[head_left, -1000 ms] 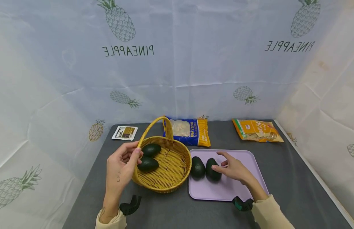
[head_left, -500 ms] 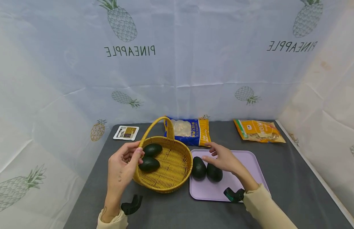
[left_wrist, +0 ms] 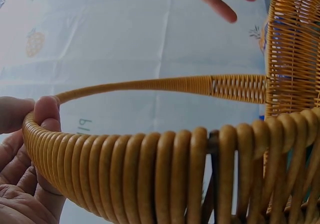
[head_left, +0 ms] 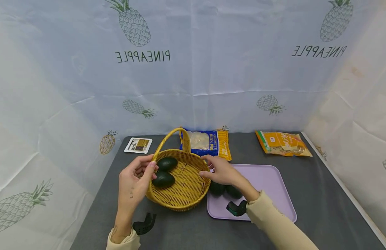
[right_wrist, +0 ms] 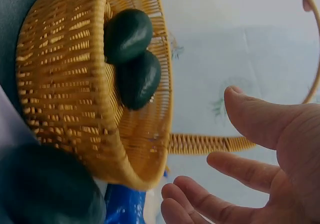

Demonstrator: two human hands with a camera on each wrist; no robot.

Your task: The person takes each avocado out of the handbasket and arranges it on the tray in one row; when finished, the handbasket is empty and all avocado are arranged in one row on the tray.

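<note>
My left hand [head_left: 134, 180] grips the arched handle [left_wrist: 125, 159] of a yellow wicker basket [head_left: 180, 205], thumb and fingers round it. Two dark green avocados [head_left: 164, 179] lie inside at the basket's left; both show in the right wrist view too. Over the basket's right rim reaches my right hand [head_left: 222, 170], fingers spread and nothing held. Beneath that hand and forearm, two more avocados [head_left: 234, 191] sit side by side on a lilac tray [head_left: 267, 187], partly covered from the head camera.
Behind the basket lies a blue and yellow food bag [head_left: 208, 143]. An orange packet [head_left: 283, 143] is at the back right of the dark table [head_left: 186, 229]. A small white packet [head_left: 138, 145] lies back left. Pineapple-print cloth [head_left: 211, 80] walls the far side.
My right hand has moved left from above the tray's avocados to the basket's right rim. The left hand keeps its hold on the handle, and the avocados stay in place.
</note>
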